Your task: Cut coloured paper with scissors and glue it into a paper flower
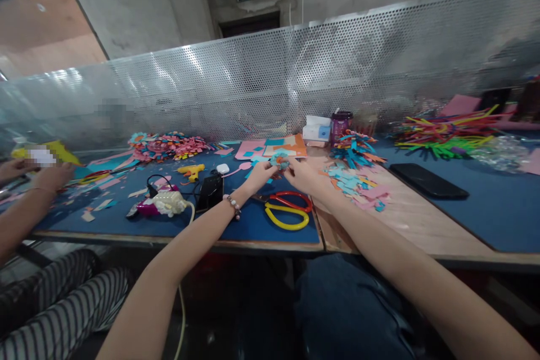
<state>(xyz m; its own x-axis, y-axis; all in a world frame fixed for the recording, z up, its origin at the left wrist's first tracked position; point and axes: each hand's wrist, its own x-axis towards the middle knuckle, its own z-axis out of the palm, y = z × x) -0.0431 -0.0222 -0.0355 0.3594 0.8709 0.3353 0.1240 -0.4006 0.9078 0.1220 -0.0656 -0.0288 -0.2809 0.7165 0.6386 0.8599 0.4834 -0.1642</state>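
Between my two hands is a small paper flower (pixel 279 161), light blue with an orange centre, raised just over the table. My left hand (pixel 258 176), with a beaded bracelet at its wrist, pinches the flower's left side. From the right, the fingers of my right hand (pixel 302 175) close on its other edge. Scissors (pixel 287 217) with one red and one yellow handle lie just below my hands, their blades partly behind my left wrist. Sheets of pink, blue and orange paper (pixel 291 149) lie behind the flower.
A yellow glue gun (pixel 192 172), a power strip (pixel 164 203) with cables and a black phone-like device (pixel 211 191) lie left. Paper scraps (pixel 354 183), paper strips (pixel 356 148), a purple cup (pixel 341 126) and a black phone (pixel 428 180) are right. Another person's hands (pixel 50 177) work at far left.
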